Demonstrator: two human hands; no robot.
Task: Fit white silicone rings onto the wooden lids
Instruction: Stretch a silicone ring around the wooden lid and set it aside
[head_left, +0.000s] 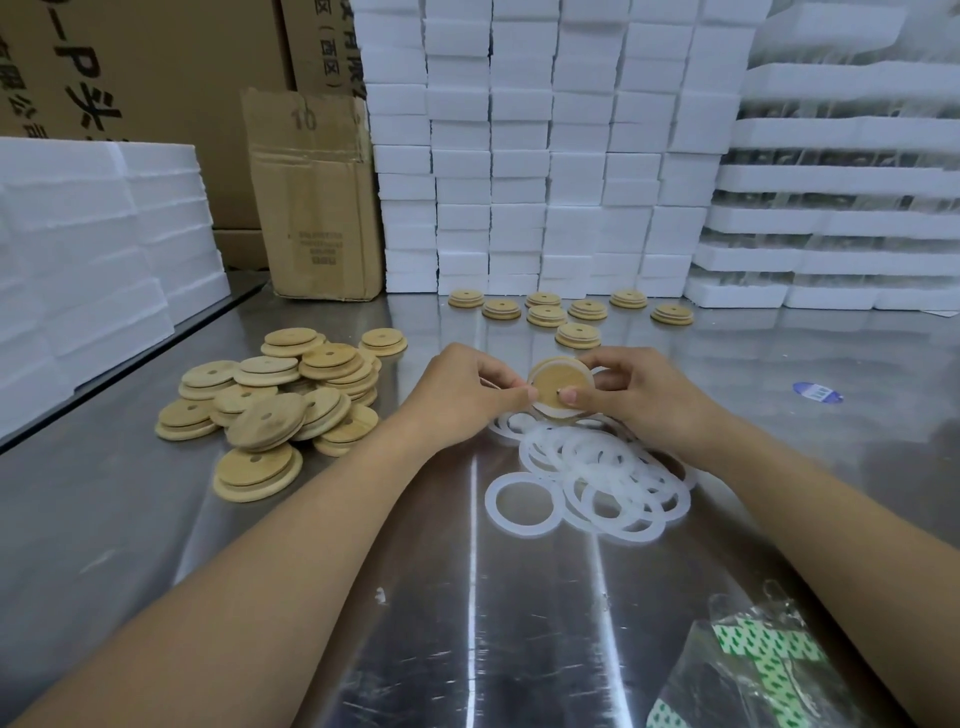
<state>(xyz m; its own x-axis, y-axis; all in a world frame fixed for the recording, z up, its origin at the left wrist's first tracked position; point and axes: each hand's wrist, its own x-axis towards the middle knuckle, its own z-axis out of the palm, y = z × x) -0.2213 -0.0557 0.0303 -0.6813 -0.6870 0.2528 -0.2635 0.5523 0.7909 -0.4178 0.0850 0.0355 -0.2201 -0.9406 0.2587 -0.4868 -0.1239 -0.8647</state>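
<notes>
Both hands hold one round wooden lid upright above the steel table, with a white silicone ring around its rim. My left hand pinches the lid's left edge. My right hand grips its right side, thumb pressed on the face near the centre hole. Below the hands lies a heap of loose white silicone rings. A pile of bare wooden lids sits to the left. Several lids lie spread out flat at the back.
The steel table runs toward me. White foam blocks are stacked behind, foam slabs at left, foam trays at right. A cardboard box stands at the back left. A plastic bag lies near right; a blue sticker farther right.
</notes>
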